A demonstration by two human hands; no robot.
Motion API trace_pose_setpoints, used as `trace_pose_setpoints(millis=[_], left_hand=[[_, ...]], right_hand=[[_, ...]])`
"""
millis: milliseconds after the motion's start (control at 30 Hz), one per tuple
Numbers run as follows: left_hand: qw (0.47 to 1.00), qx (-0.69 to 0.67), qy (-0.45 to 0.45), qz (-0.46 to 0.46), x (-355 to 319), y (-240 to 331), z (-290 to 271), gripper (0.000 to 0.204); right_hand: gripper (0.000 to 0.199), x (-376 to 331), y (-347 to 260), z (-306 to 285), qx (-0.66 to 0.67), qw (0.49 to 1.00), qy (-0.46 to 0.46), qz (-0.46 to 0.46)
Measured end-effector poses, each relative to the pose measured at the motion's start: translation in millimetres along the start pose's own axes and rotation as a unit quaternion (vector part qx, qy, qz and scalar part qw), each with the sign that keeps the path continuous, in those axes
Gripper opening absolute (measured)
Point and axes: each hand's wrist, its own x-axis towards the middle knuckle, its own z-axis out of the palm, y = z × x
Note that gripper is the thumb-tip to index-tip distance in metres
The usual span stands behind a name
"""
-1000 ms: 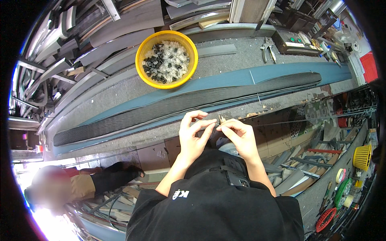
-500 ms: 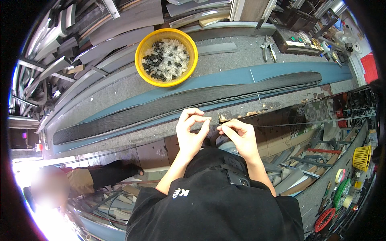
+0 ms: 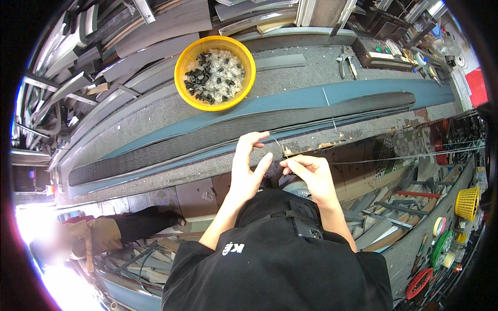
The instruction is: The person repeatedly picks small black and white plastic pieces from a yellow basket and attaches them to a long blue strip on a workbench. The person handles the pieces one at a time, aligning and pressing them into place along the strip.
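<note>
My left hand (image 3: 250, 163) is open over the near edge of the workbench, thumb and fingers spread apart with nothing between them. Beside it, my right hand (image 3: 309, 173) is closed in a pinch on a thin string (image 3: 278, 142), whose pale end sticks up toward my left fingers. Whether the string touches them I cannot tell. Just beyond both hands, a long bundle of dark pleated mesh (image 3: 218, 133) lies on a blue-grey strip (image 3: 290, 99). Farther back stands a yellow bowl (image 3: 252, 78) holding several small black and clear plastic pieces.
Pliers (image 3: 346, 65) and a control box with green buttons (image 3: 381, 56) sit at the back right of the bench. Metal profiles (image 3: 155, 33) are stacked at the far left. Offcuts (image 3: 384, 207) fill a bin at right, near a yellow basket (image 3: 467, 203). Another person (image 3: 104, 236) is at lower left.
My left thumb and fingers have parted from a pinch and let go of the string. My right hand stays nearly in place, still pinching. The other person has shifted slightly.
</note>
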Motion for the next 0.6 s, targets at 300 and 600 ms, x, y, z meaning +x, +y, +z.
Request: trace_pose_setpoints(millis=[300, 600], left_hand=[[0.998, 0.049, -0.043, -0.007, -11.1, 1.9, 10.6, 0.022], [0.991, -0.059, -0.097, -0.075, -8.2, -3.4, 16.0, 0.015]], right_hand=[[0.017, -4.5, 2.4, -1.6, 0.025, 0.999, 0.032, 0.009], [0.012, -5.7, 7.5, -5.0, -0.169, 0.982, 0.023, -0.085]])
